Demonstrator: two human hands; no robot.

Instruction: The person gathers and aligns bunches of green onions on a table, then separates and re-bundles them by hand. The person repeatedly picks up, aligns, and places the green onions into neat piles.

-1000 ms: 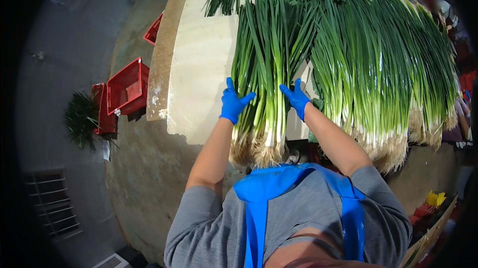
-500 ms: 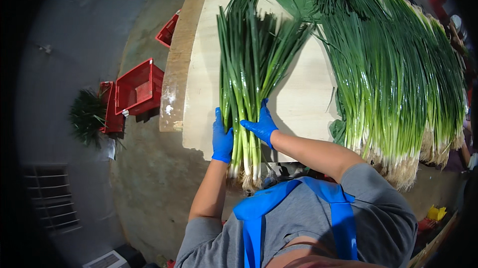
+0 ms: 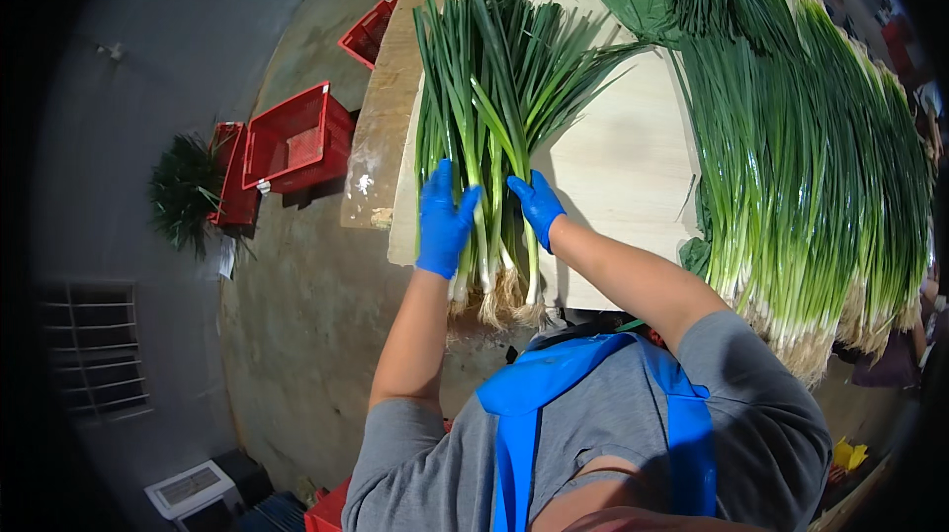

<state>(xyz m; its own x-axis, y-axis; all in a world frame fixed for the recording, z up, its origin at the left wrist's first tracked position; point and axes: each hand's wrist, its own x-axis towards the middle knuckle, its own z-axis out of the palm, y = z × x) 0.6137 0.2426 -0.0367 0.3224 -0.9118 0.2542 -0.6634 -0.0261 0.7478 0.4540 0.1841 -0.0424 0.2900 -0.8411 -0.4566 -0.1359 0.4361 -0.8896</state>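
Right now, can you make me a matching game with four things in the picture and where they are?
Things:
1. Left hand
2. Right hand
3. Red crates
4. Big heap of green onions

Places:
A. Left of the table
B. At the right side of the smaller onion bunch
C. Over the table's right side
D. At the left side of the smaller onion bunch

Pairs: 1-D, 2-B, 3-A, 4-C

i work in a vegetable-handling workroom. indicators: spring onions [image 3: 791,186] in bulk rows, beyond household quantity, right of frame; a pale board worktable [image 3: 623,166], centre; red plastic crates [image 3: 339,139] on a bare grey floor [image 3: 326,334], left; a plain wall [image 3: 104,186], far left; my blue apron [image 3: 516,453], lower centre.
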